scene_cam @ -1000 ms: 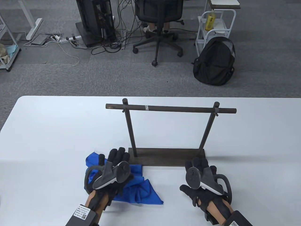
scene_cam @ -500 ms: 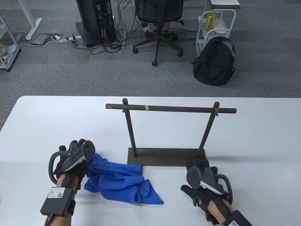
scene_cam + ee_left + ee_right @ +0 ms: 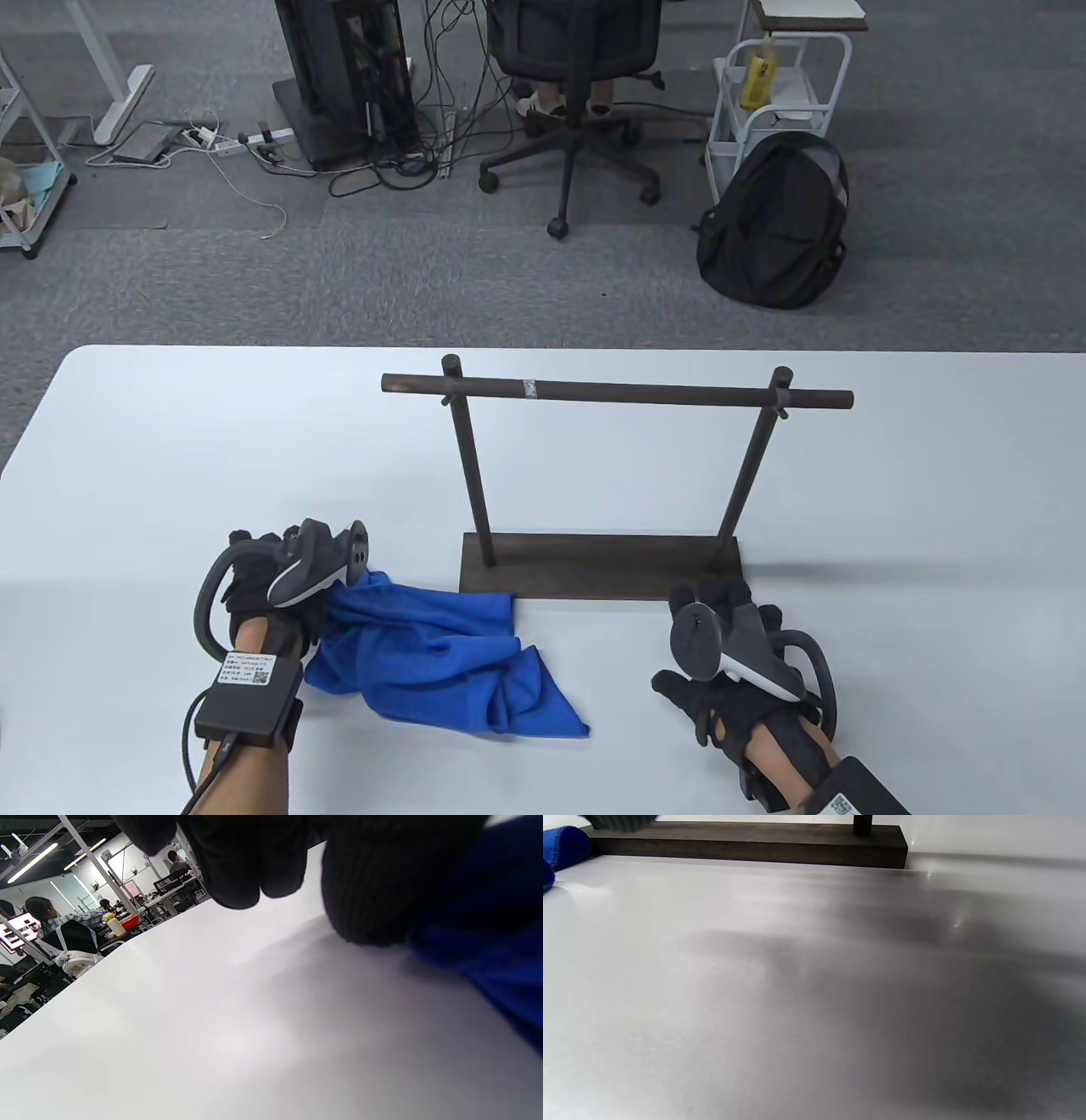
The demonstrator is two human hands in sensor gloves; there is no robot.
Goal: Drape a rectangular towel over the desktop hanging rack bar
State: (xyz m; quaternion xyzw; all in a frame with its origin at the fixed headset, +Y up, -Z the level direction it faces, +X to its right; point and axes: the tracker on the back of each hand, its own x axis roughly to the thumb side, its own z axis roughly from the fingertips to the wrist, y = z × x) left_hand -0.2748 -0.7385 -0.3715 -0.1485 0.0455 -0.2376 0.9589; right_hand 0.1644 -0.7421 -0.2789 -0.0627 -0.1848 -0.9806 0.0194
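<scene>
The blue towel [image 3: 441, 654] lies crumpled on the white table, left of and in front of the rack base [image 3: 594, 564]. The dark wooden rack stands mid-table, and its bar [image 3: 619, 392] is bare. My left hand [image 3: 263, 577] grips the towel's left end, with the fingers curled. In the left wrist view the thumb [image 3: 373, 891] presses against the blue cloth [image 3: 488, 942] just above the table. My right hand [image 3: 730, 645] rests open on the table in front of the base's right end and holds nothing. The right wrist view shows the base [image 3: 746, 842] and a bit of towel [image 3: 564, 844].
The white table [image 3: 170, 441] extends left of, right of and behind the rack. Beyond its far edge are an office chair [image 3: 577, 93], a black backpack [image 3: 776, 225] and a white cart [image 3: 780, 93] on the floor.
My left hand moved left from on top of the towel, pulling its left end out, then turned and settled slightly lower. The towel is more stretched out. The right hand barely moved.
</scene>
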